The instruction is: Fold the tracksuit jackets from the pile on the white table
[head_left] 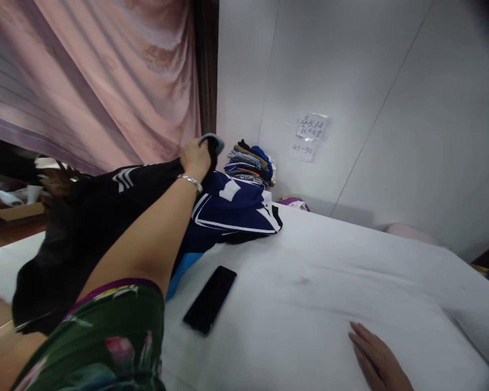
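Observation:
My left hand (195, 160), with a silver bracelet at the wrist, is closed on a black garment (93, 212) near a grey-edged end of it. The garment has white stripes and hangs down to the left, past the table's edge. Just right of that hand lies a navy garment with white trim (238, 203), on other dark and blue clothes. My right hand (377, 355) rests at the lower right on the white table cover (293, 304), its fingers stretched out and holding nothing. Part of the right hand is cut off by the frame.
A black phone (210, 300) lies on the table. Folded clothes (250, 163) are stacked by the wall, with a purple item (294, 203) beside them. Handwritten paper notes (313, 127) hang on the white wall. A pink curtain (118, 65) hangs behind; a cardboard box (20, 210) is at left.

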Action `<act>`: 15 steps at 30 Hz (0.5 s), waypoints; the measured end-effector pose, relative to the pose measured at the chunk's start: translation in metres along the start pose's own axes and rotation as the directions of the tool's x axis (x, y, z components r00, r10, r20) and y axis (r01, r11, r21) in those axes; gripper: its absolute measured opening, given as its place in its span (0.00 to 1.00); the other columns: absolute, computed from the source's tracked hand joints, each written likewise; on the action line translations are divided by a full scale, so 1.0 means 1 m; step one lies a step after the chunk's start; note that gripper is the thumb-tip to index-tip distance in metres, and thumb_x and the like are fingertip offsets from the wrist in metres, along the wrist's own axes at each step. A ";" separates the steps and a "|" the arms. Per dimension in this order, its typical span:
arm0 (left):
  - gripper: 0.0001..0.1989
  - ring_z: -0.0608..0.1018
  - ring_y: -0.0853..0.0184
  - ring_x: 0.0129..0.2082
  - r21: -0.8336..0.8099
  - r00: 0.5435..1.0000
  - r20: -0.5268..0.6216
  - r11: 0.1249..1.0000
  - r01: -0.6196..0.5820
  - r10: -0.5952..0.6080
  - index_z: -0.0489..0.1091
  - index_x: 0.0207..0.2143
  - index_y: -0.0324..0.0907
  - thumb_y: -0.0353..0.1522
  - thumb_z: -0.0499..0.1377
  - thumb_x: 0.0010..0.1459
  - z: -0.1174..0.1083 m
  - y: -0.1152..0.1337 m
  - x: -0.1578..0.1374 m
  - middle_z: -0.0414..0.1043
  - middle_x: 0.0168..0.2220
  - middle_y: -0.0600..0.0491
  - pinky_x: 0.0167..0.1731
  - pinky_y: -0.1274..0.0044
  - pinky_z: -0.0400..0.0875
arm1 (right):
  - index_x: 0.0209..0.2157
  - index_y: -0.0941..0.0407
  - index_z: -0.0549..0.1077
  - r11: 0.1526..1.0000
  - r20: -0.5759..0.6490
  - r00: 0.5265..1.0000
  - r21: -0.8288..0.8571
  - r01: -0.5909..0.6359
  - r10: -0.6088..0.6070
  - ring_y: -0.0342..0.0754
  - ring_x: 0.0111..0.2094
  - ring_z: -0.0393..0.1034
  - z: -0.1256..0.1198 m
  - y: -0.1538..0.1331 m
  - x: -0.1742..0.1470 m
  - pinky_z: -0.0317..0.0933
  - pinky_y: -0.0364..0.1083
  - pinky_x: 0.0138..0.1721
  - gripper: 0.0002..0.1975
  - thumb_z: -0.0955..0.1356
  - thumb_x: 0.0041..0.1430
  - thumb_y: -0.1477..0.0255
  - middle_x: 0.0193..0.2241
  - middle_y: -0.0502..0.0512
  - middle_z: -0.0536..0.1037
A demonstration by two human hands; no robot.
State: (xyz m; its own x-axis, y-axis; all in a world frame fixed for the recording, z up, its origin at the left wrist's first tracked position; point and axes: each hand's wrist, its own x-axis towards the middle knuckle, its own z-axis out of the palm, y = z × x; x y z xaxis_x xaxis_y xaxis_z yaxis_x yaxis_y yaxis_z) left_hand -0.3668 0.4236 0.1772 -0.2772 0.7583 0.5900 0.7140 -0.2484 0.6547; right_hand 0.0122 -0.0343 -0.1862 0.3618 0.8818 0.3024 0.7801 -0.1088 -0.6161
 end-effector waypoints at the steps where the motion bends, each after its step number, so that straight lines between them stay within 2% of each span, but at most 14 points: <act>1: 0.20 0.74 0.56 0.50 -0.015 0.999 0.012 0.999 -0.033 0.033 0.74 0.45 0.39 0.40 0.47 0.66 0.006 0.011 -0.009 0.75 0.48 0.41 0.48 0.68 0.66 | 0.45 0.20 0.71 1.000 -0.007 1.000 -0.003 -0.002 0.002 0.65 0.57 0.64 0.000 0.000 0.000 0.53 0.64 0.61 0.22 0.68 0.46 0.55 0.53 0.39 0.73; 5: 0.19 0.75 0.59 0.47 -0.137 0.974 0.096 0.972 -0.190 0.204 0.74 0.43 0.42 0.40 0.46 0.66 0.035 0.065 -0.056 0.77 0.44 0.44 0.45 0.71 0.65 | 0.44 0.19 0.71 1.000 -0.016 1.000 -0.002 -0.024 0.024 0.63 0.57 0.64 0.002 0.000 0.000 0.53 0.63 0.62 0.20 0.67 0.47 0.55 0.53 0.40 0.73; 9: 0.18 0.76 0.61 0.45 -0.402 0.888 0.216 0.866 -0.299 0.407 0.74 0.41 0.42 0.40 0.47 0.66 0.063 0.128 -0.115 0.77 0.43 0.45 0.44 0.71 0.65 | 0.42 0.22 0.73 0.996 -0.043 0.997 0.055 -0.066 0.069 0.63 0.58 0.63 0.002 -0.008 -0.002 0.51 0.63 0.63 0.17 0.68 0.48 0.53 0.53 0.43 0.74; 12: 0.19 0.76 0.61 0.44 -0.604 0.808 0.339 0.770 -0.205 0.482 0.73 0.39 0.41 0.41 0.46 0.67 0.076 0.183 -0.163 0.77 0.43 0.41 0.43 0.69 0.67 | 0.41 0.25 0.76 0.960 -0.057 0.977 0.208 -0.188 0.204 0.63 0.59 0.63 -0.003 -0.032 0.001 0.49 0.64 0.63 0.17 0.70 0.46 0.52 0.53 0.47 0.75; 14: 0.20 0.77 0.63 0.42 -0.653 0.762 0.380 0.736 -0.180 0.524 0.73 0.39 0.42 0.42 0.45 0.67 0.081 0.219 -0.200 0.77 0.42 0.41 0.42 0.69 0.68 | 0.47 0.29 0.74 0.887 -0.009 0.949 0.358 -0.292 0.316 0.62 0.61 0.60 -0.008 -0.057 0.010 0.48 0.64 0.64 0.23 0.72 0.46 0.54 0.55 0.48 0.73; 15: 0.20 0.77 0.63 0.41 -0.674 0.734 0.400 0.719 -0.170 0.549 0.73 0.39 0.43 0.42 0.45 0.67 0.082 0.235 -0.220 0.78 0.42 0.41 0.41 0.70 0.69 | 0.52 0.33 0.71 0.846 0.035 0.945 0.435 -0.307 0.325 0.61 0.62 0.58 -0.011 -0.070 0.017 0.48 0.64 0.64 0.28 0.74 0.46 0.56 0.58 0.49 0.70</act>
State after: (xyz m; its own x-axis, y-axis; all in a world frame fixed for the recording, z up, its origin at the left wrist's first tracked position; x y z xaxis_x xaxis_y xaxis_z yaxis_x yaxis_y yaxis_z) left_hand -0.0848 0.2475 0.1625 0.4461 0.6610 0.6033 0.1267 -0.7140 0.6886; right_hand -0.0308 -0.0163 -0.1298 0.5774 0.8143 0.0604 0.3269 -0.1628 -0.9309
